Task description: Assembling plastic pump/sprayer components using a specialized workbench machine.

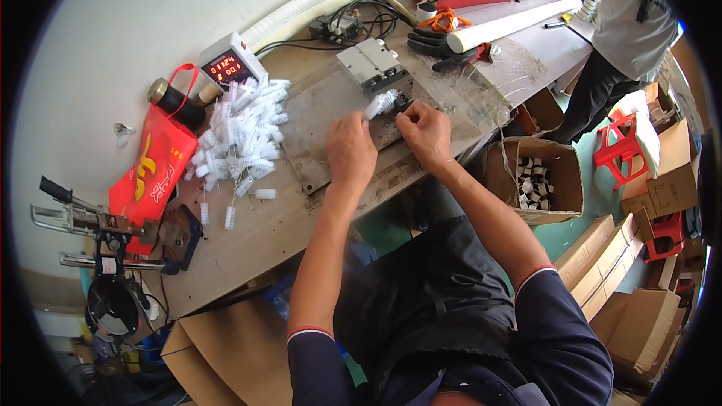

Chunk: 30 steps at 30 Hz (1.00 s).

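A small white bristle brush (381, 104) lies tilted at the front of a grey metal bench fixture (374, 64), next to a dark clamp part (404, 101). At the brush's near left end, my left hand (351, 146) is closed, its fingertips against the brush. Just right of the dark part, my right hand (426, 134) is pinched; what lies between its fingertips is too small to make out. A large heap of similar white brushes (241, 124) with thin wire stems covers the bench to the left, several lying loose at its near edge.
Behind the heap stands a white counter box (228, 60) with red digits. A red bag (154, 165) and black cylinder (177, 104) are left. A chop saw (113, 256) is lower left. Dark gloves (451, 53) lie beyond the fixture. An open carton (535, 180) and a person (639, 22) are right.
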Each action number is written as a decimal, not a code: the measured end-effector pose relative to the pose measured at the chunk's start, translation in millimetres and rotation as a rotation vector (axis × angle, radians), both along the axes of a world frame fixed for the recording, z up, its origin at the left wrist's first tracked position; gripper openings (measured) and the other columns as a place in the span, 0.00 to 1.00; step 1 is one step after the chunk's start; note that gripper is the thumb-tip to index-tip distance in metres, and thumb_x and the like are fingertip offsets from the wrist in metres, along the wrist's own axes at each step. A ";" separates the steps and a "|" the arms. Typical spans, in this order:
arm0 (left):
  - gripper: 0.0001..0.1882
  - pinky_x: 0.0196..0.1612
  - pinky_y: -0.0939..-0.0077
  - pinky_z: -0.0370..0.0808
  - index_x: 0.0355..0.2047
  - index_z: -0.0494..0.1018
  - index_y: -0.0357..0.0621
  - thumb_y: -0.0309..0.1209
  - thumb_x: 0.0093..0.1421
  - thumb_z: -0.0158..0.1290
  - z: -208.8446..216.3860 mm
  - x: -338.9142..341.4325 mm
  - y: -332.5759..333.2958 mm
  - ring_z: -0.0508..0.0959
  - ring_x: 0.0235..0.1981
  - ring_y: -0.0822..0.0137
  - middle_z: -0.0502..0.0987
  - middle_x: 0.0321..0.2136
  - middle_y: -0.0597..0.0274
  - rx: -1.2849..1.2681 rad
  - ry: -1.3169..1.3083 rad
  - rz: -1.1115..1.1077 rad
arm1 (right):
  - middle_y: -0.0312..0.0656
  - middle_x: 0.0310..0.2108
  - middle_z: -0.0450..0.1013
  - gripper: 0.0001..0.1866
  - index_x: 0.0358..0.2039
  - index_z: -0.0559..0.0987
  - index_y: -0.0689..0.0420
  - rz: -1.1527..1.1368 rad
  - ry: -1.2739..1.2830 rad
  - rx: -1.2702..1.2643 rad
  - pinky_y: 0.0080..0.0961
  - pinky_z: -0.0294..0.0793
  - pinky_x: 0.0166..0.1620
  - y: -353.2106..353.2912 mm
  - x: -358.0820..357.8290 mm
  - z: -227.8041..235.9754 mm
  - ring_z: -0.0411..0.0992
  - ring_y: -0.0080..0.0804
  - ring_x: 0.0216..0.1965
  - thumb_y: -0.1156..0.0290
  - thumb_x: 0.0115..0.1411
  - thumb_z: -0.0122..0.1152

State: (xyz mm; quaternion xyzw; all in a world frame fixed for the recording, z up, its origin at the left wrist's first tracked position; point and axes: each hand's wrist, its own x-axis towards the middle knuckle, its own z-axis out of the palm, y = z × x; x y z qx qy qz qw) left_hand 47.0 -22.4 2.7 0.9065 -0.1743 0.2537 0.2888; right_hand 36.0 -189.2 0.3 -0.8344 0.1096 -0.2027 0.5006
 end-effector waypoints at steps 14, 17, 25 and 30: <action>0.09 0.48 0.57 0.75 0.44 0.74 0.41 0.25 0.64 0.52 -6.4 -1.8 -10.5 0.77 0.42 0.51 0.80 0.37 0.53 0.363 -0.162 0.015 | 0.52 0.25 0.79 0.12 0.28 0.82 0.57 0.050 -0.028 0.026 0.47 0.77 0.38 2.7 -2.2 -3.1 0.79 0.55 0.31 0.61 0.56 0.65; 0.06 0.48 0.57 0.76 0.38 0.72 0.40 0.26 0.63 0.48 5.9 -4.9 -11.3 0.77 0.43 0.51 0.78 0.35 0.51 0.420 -0.049 0.047 | 0.53 0.23 0.76 0.12 0.26 0.82 0.58 0.041 -0.145 0.008 0.47 0.74 0.33 7.5 2.6 -15.2 0.77 0.55 0.26 0.62 0.56 0.64; 0.03 0.39 0.49 0.73 0.39 0.71 0.41 0.27 0.68 0.52 6.3 -49.9 61.8 0.78 0.35 0.46 0.77 0.30 0.49 0.084 -0.118 0.292 | 0.48 0.24 0.78 0.14 0.29 0.83 0.60 0.055 -0.066 -0.010 0.37 0.76 0.37 2.9 -3.1 -5.4 0.78 0.45 0.28 0.60 0.58 0.65; 0.07 0.39 0.48 0.72 0.45 0.72 0.42 0.30 0.70 0.50 2.9 -84.3 147.9 0.78 0.35 0.43 0.78 0.32 0.47 0.052 -0.117 0.550 | 0.48 0.24 0.79 0.14 0.30 0.83 0.59 0.052 -0.069 -0.058 0.38 0.76 0.39 -2.0 -4.4 -0.8 0.79 0.46 0.28 0.59 0.57 0.64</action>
